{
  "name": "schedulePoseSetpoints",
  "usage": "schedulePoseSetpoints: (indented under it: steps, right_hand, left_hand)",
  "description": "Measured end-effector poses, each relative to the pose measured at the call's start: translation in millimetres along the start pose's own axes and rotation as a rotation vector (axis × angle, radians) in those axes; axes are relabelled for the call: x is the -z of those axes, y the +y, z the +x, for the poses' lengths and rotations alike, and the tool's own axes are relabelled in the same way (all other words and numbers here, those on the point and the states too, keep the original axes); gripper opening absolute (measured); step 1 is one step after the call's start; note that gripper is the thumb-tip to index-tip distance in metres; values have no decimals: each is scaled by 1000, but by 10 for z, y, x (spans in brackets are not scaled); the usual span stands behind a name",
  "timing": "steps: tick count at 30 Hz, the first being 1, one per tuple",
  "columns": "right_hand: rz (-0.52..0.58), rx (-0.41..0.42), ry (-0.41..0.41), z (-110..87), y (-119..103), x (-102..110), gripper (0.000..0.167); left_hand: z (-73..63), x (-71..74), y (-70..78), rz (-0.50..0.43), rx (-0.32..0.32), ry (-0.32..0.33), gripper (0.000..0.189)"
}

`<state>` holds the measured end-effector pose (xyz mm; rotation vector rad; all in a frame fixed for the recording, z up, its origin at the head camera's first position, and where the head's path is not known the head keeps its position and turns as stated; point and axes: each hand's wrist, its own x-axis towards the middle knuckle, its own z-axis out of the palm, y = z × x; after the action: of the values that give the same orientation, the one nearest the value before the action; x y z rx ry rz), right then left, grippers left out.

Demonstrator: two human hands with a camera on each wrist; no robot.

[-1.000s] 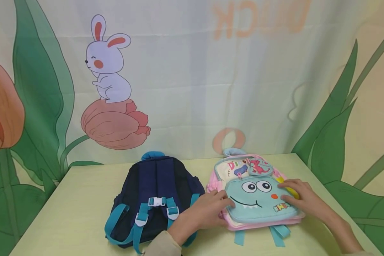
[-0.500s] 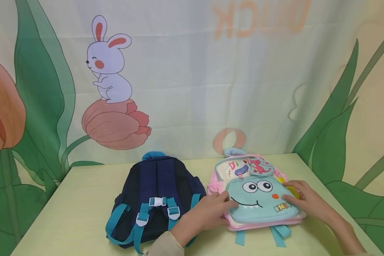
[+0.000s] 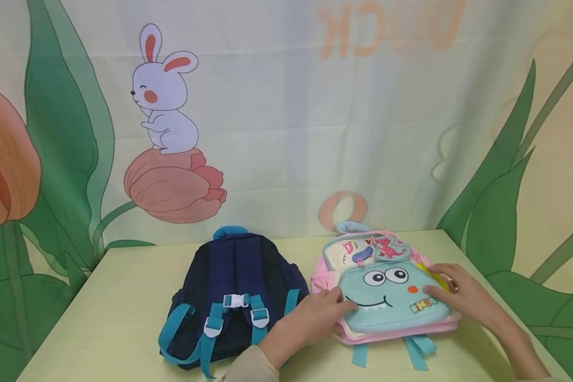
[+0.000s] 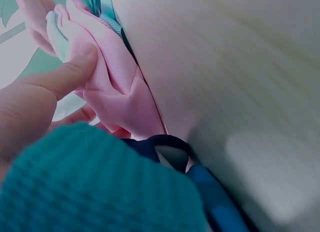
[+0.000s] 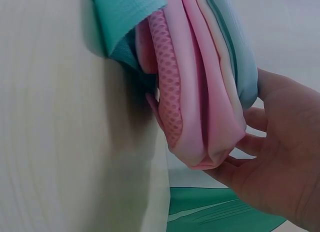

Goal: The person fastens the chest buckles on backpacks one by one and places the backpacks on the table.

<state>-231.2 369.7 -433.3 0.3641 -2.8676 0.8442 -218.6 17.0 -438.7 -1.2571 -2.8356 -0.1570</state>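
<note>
A small pink and light-blue backpack (image 3: 391, 300) with a cartoon face on its front pocket lies face up at the right. My left hand (image 3: 315, 318) grips its left side, the thumb on the pocket's edge. In the left wrist view, that thumb presses the pink side fabric (image 4: 125, 92) while the other fingers are partly hidden. The right hand (image 3: 463, 297) holds the opposite side, thumb on the blue front and fingers along the edge. In the right wrist view, its fingers (image 5: 252, 142) wrap the bag's pink side.
Left of it, a navy backpack (image 3: 234, 265) lies with its teal straps (image 3: 174, 329) and white buckle (image 3: 235, 301) facing up, close to my left forearm. Both bags are on a pale table (image 3: 114, 297). Behind stands a printed curtain (image 3: 267, 132) with a rabbit.
Both hands and the pink backpack have shifted slightly to the right. The navy backpack keeps its place on the table, and the head view has drifted a little.
</note>
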Motion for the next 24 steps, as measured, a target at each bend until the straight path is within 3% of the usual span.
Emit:
schedulePoseSetpoints:
  steps: [6, 12, 24]
  right_hand:
    - [-34, 6, 24, -3, -53, 99, 59]
    - [-59, 22, 33, 8, -65, 144, 57]
    - [-29, 39, 32, 0, -139, 333, 47]
  left_hand:
    - [52, -39, 19, -57, 30, -41, 67]
    - [101, -112, 22, -48, 36, -57, 66]
    - [144, -107, 80, 24, 0, -26, 60]
